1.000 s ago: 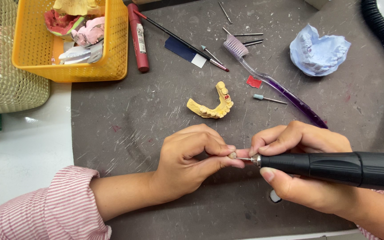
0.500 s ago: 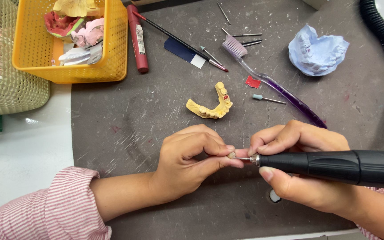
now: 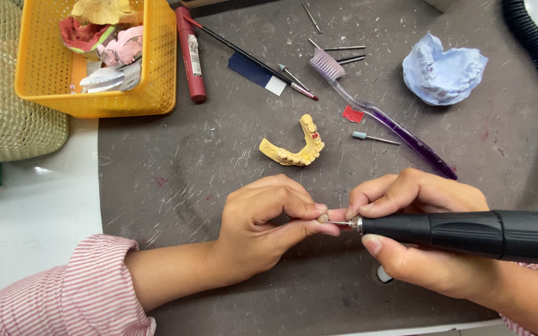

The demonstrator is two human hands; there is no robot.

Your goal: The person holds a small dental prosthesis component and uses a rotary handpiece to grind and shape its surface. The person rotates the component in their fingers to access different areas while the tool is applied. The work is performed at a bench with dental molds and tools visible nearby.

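Grey mat (image 3: 219,180) on white bench (image 3: 32,218)

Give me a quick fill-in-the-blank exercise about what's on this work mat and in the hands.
1. The right hand holds a black ____ handpiece.
2. The left hand pinches a tiny piece at the tool's ____.
3. The yellow dental model lies on the grey ____.
4. The toothbrush handle is ____.

Missing words: rotary; tip; mat; purple

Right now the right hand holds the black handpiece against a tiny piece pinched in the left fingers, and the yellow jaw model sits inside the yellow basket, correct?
Not quite. The head view shows the yellow jaw model lying on the grey mat, outside the yellow basket. The rest stands: the right hand holds the black handpiece against a tiny piece pinched in the left hand.
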